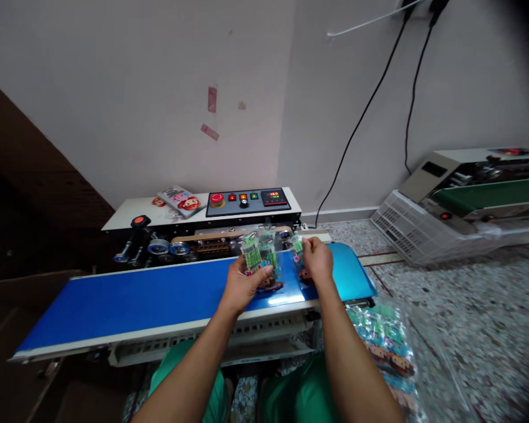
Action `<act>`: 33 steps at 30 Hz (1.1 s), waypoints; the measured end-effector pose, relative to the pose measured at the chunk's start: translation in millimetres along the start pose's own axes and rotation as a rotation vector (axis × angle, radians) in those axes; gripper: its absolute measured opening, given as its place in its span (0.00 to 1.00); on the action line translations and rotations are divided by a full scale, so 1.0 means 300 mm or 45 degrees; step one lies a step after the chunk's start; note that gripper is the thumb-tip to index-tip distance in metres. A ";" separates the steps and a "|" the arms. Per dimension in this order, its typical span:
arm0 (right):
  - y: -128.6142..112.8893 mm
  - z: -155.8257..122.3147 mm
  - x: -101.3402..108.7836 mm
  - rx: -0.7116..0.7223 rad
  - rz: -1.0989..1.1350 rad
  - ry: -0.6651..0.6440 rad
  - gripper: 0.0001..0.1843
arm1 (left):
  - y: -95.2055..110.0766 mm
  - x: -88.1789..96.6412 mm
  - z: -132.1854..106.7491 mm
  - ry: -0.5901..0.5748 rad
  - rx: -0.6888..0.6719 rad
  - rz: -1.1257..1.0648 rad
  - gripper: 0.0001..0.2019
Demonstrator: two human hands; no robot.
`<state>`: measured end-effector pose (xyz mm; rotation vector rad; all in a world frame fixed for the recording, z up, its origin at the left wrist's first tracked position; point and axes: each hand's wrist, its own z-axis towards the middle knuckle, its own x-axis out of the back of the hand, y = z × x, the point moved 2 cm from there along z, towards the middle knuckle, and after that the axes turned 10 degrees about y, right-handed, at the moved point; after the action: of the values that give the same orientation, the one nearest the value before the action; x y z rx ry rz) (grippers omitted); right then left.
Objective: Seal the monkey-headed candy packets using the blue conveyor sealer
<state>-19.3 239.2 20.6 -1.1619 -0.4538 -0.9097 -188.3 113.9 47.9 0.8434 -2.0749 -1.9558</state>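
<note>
My left hand [242, 285] is closed on a small stack of clear packets [260, 258] with green items and cartoon prints, held over the blue conveyor belt [136, 305] of a band sealing machine [211, 232]. My right hand [317, 258] pinches another such packet [297, 247] at the sealer's slot, close to the belt's right end. Both hands sit side by side, a few centimetres apart.
The sealer's control panel [248, 201] with a red button and lit display is behind the belt; a printed packet [180, 201] lies on its top. A bag of more packets [385, 343] lies on the floor to the right. A second machine [467, 194] stands by the wall.
</note>
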 end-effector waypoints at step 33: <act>-0.136 -0.108 0.169 -0.036 1.117 0.380 0.19 | -0.009 -0.021 0.006 0.308 -0.033 -0.281 0.14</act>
<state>-27.3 185.9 69.4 -1.0731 0.3118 -0.3021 -183.1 118.7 46.9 1.2819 -1.8836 -1.8665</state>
